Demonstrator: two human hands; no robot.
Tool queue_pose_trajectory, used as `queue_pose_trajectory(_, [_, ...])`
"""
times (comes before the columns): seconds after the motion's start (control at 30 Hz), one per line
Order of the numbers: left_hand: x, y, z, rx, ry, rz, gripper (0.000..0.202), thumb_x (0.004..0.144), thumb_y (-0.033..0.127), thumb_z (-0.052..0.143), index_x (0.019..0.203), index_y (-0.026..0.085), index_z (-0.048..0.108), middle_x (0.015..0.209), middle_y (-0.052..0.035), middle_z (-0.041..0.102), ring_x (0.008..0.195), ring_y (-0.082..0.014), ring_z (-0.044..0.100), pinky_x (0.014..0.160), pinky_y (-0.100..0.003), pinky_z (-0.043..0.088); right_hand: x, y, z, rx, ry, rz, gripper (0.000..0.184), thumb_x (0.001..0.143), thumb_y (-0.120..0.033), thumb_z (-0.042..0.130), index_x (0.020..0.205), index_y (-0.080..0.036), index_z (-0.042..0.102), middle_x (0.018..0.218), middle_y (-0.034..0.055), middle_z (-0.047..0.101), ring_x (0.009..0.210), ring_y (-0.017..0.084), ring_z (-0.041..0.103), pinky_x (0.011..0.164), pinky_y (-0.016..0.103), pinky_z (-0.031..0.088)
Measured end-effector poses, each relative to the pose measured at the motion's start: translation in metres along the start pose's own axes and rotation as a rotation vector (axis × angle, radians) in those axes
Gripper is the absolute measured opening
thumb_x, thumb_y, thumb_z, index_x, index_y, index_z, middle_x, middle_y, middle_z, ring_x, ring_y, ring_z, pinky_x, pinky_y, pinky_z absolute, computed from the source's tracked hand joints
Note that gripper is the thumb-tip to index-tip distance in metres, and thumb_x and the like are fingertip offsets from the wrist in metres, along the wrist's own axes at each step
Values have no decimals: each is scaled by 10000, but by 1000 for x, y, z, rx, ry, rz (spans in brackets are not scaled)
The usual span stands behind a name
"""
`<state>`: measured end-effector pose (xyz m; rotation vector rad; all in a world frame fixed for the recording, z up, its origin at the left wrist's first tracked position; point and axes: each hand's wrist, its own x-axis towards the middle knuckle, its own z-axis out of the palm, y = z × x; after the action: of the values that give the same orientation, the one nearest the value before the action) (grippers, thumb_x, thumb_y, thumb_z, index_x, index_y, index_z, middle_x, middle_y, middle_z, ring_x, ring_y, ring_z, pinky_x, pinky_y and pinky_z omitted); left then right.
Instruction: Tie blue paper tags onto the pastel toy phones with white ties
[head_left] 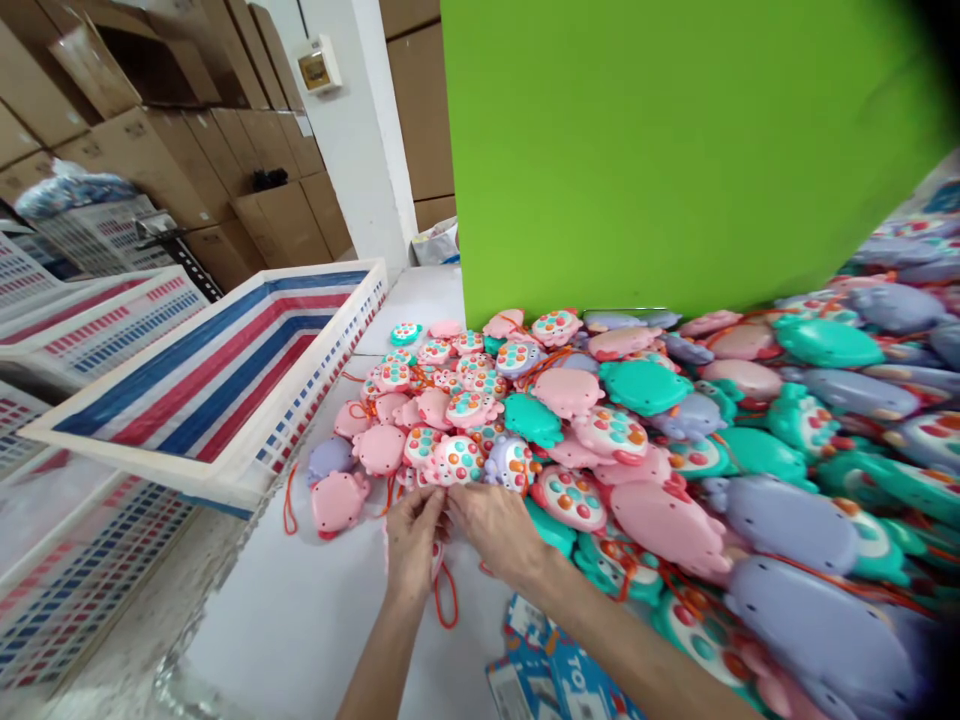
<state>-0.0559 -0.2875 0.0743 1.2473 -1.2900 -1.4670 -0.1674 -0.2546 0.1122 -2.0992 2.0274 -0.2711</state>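
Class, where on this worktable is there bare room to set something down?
The white tabletop shows bare between its left edge and the left forearm; a smaller patch lies between the forearms, bordered by blue printed cards. Crowded: pink, teal and lilac plastic animal toys heap rightward before the green panel.

Two hands (495, 525), dozens of toys (646, 387), too many to count, several blue cards (574, 680), one green panel (667, 150)

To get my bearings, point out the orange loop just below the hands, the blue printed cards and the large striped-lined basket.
Orange loop (448, 626), head view: its lower bend.
Blue printed cards (576, 676), head view: face of the card lettered "TO".
Large striped-lined basket (124, 457), head view: white near rim.
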Motion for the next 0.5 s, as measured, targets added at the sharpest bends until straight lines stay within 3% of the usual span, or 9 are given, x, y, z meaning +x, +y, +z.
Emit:
queue_pose_trajectory(0.23, [0,6,-3,-35,30,79,246,728,380,569,737,136,598,553,26,518,486,-86,461,455,-182,369,-16,6,-20,40,146,80,237,898,-320,368,1014,-192,531,965,63,583,706,173,619,493,232,391])
queue_pose_trajectory(0.33, [-3,7,1,-24,12,101,236,733,371,567,730,138,600,554,27,509,496,-89,452,457,-185,364,-26,13,-27,73,206,73,199,894,-262,384,993,-183,537,962,63,559,684,155,600,497,226,380])
queue_pose_trajectory(0.5, [-8,9,6,20,19,131,219,739,361,565,731,147,605,576,24,513,545,-105,470,494,-195,381,-34,24,-30,224,157,-11,200,870,-110,408,865,-168,599,828,44,563,702,140,573,582,221,390])
